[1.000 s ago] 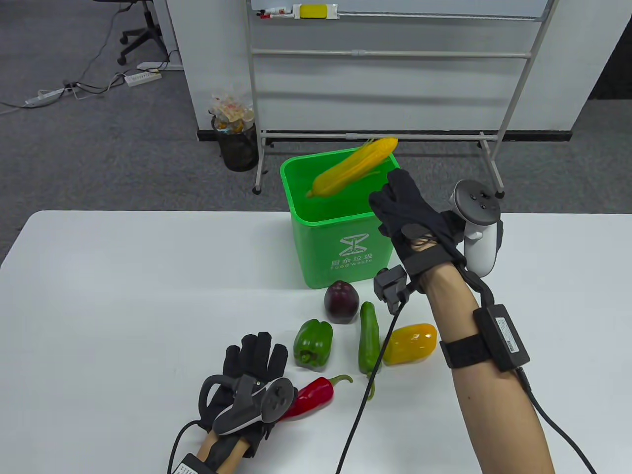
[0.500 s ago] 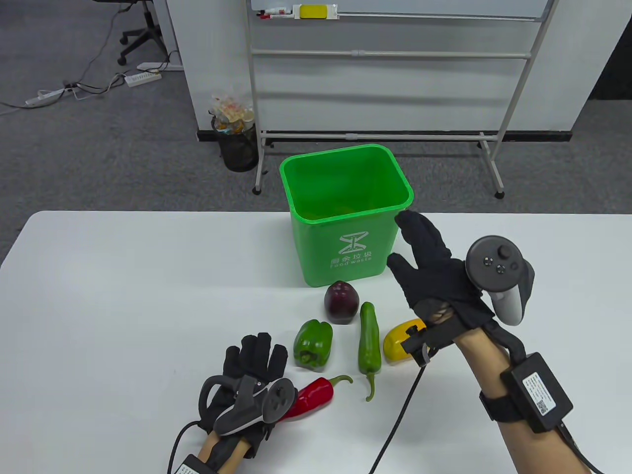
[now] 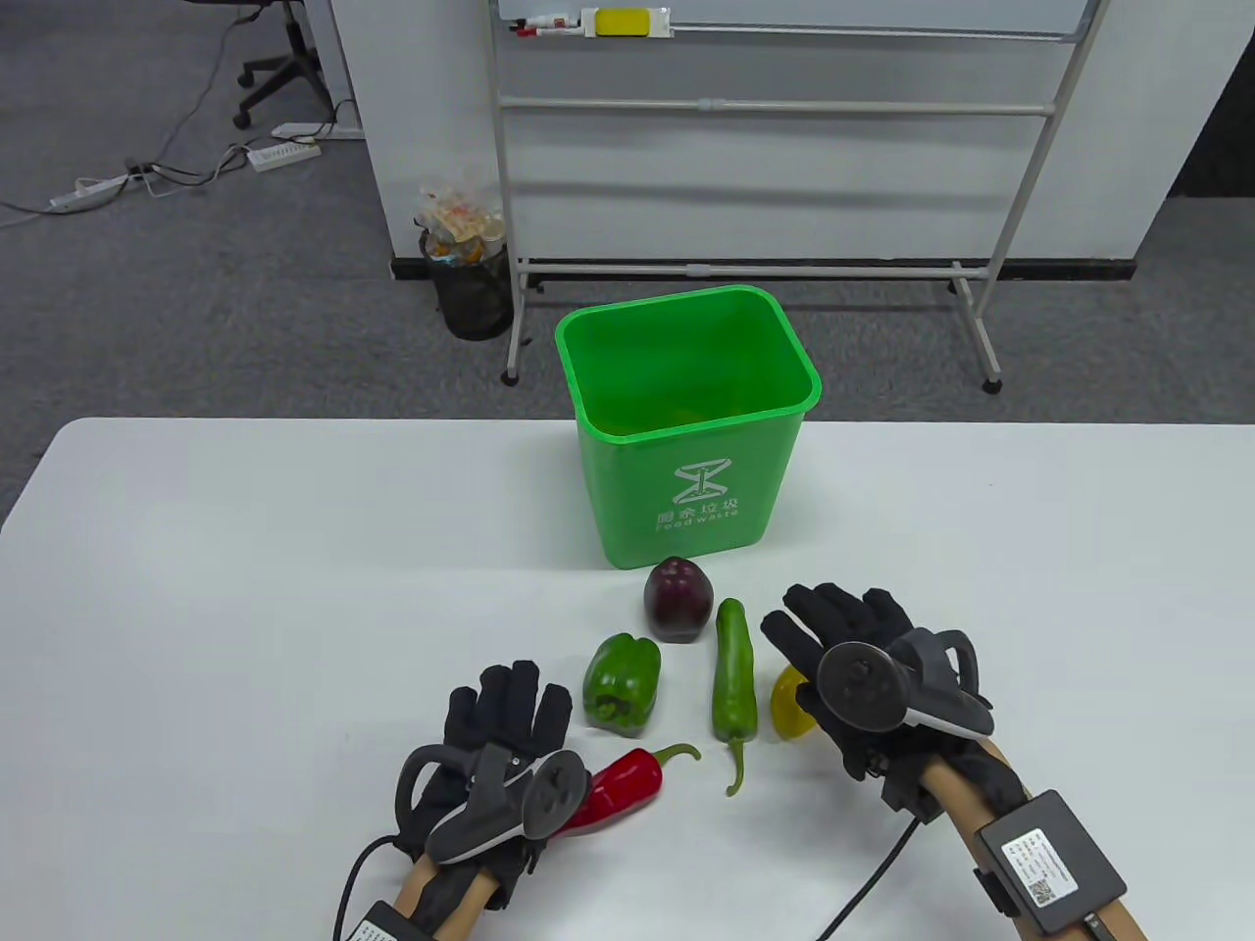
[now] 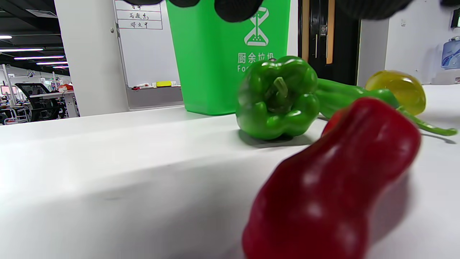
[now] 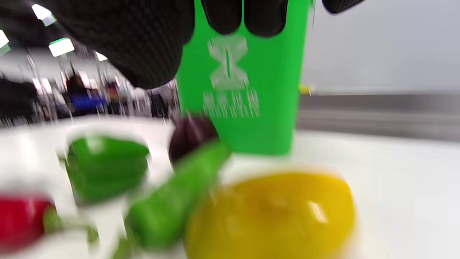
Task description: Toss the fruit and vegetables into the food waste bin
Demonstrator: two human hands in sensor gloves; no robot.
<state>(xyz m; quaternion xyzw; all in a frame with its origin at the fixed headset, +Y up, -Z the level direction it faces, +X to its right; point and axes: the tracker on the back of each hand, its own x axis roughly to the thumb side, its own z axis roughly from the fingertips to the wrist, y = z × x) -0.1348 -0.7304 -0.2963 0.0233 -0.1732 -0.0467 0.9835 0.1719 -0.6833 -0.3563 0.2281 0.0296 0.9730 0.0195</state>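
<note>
The green food waste bin [image 3: 686, 461] stands open at the table's far middle. In front of it lie a dark purple onion [image 3: 677, 598], a green bell pepper [image 3: 621, 681], a long green pepper [image 3: 733, 681], a red pepper [image 3: 623, 784] and a yellow pepper [image 3: 787, 708]. My right hand [image 3: 843, 627] hovers open over the yellow pepper and hides most of it. In the right wrist view the yellow pepper [image 5: 273, 216] sits below my fingers [image 5: 248, 16], apart from them. My left hand [image 3: 505, 711] rests flat and empty on the table beside the red pepper [image 4: 334, 187].
The white table [image 3: 245, 588] stretches wide to the left and right of the vegetables. Behind it, a whiteboard stand [image 3: 775, 265] and a black mesh waste basket [image 3: 474, 284] stand on the carpet.
The yellow corn that was in the air over the bin has dropped inside. My right hand has pulled back from the bin and come down over the yellow pepper. The left hand has not moved.
</note>
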